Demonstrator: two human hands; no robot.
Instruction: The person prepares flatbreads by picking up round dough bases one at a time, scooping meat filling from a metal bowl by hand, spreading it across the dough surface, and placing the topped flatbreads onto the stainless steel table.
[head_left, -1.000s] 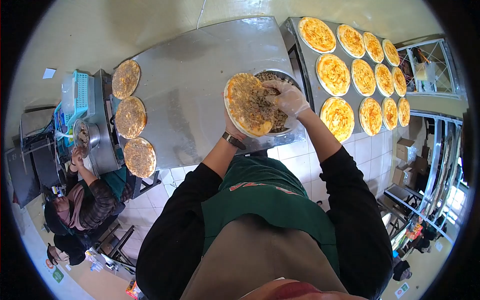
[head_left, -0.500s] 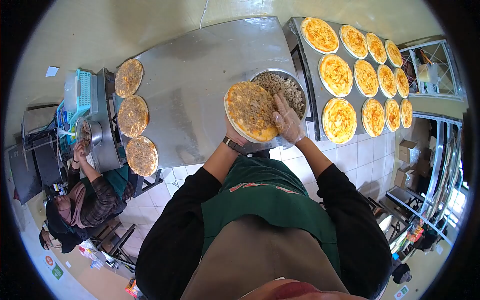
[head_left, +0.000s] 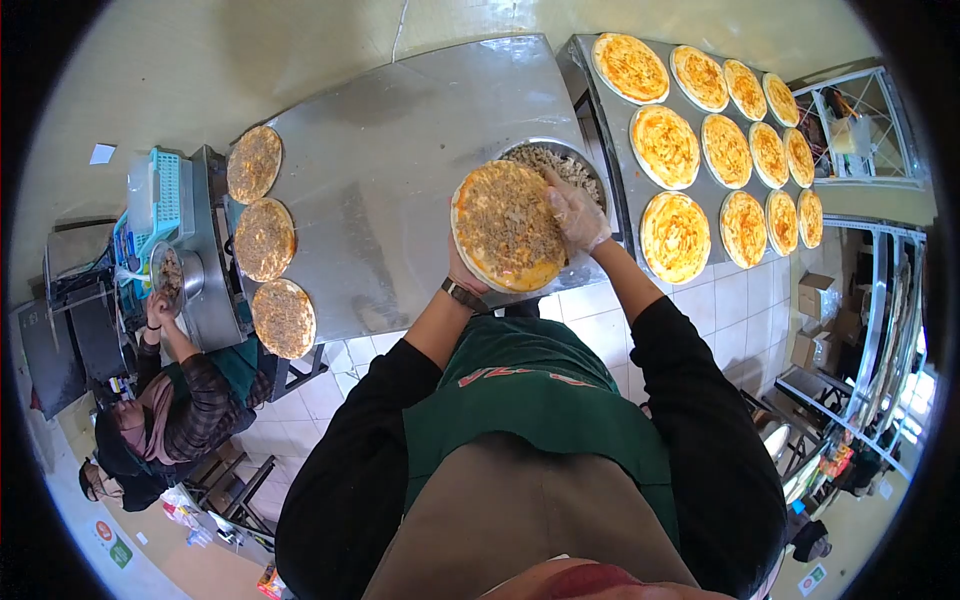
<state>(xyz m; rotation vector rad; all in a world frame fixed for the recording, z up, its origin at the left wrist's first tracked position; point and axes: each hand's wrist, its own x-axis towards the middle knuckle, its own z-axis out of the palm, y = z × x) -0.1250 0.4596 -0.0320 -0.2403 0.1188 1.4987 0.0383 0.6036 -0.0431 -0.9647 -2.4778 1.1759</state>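
A round pizza (head_left: pixel 505 228), covered with crumbled brown topping and showing some orange sauce near its edge, is held up above the near edge of the metal table. My left hand (head_left: pixel 464 270) supports it from below and at the left side, most of its fingers hidden underneath. My right hand (head_left: pixel 578 216), in a clear plastic glove, rests at the pizza's right edge with fingers spread over the topping. Partly behind the pizza and this hand stands a metal bowl (head_left: pixel 603 178) of crumbled greyish-brown topping (head_left: pixel 545 157).
Several sauced pizza bases (head_left: pixel 665 147) lie in rows on the right table (head_left: pixel 620 165). Three topped pizzas (head_left: pixel 265 239) line the left end of the metal table (head_left: pixel 400 180). At far left, a co-worker (head_left: pixel 190 400) handles another metal bowl (head_left: pixel 188 277) near a turquoise basket (head_left: pixel 166 190).
The pizza has shifted slightly, covering more of the bowl. My right hand has moved slightly up along its right edge, and topping lies thicker on that side. The view has shifted a little.
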